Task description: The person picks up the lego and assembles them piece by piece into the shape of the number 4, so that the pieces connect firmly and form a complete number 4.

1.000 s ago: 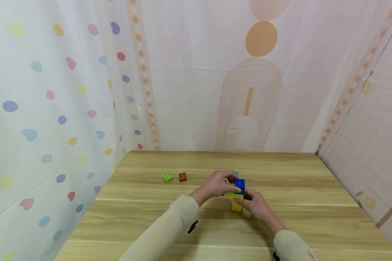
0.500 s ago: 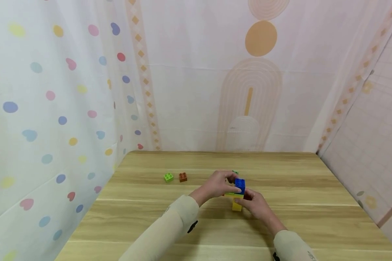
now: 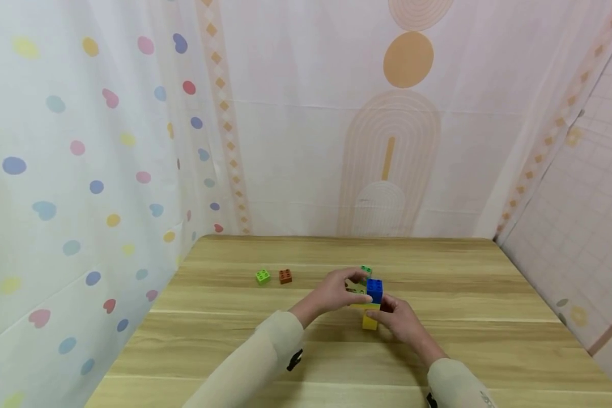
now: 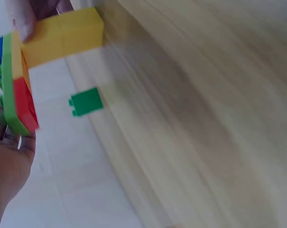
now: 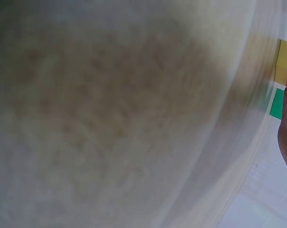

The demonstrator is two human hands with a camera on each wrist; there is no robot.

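In the head view my right hand (image 3: 400,320) grips the yellow bricks (image 3: 370,322) that form the upright base of a toy-brick build. Across the top of that base lies a lime-green brick (image 4: 8,80), with a red brick (image 4: 25,102) under its overhanging end in the left wrist view. A blue brick (image 3: 374,290) sits on top. My left hand (image 3: 331,292) lies around the overhanging end, thumb near the blue brick and fingers spread apart from it. Behind the build a green brick (image 3: 366,271) stands on the table. The right wrist view is mostly blurred.
A small lime brick (image 3: 262,276) and a brown brick (image 3: 285,276) lie side by side on the wooden table (image 3: 224,334), left of the hands. Patterned curtains (image 3: 296,141) hang behind and beside the table.
My left hand has shifted slightly left and its fingers have loosened from the blue brick, showing the studs below and more of the green brick behind. The right hand has stayed put.
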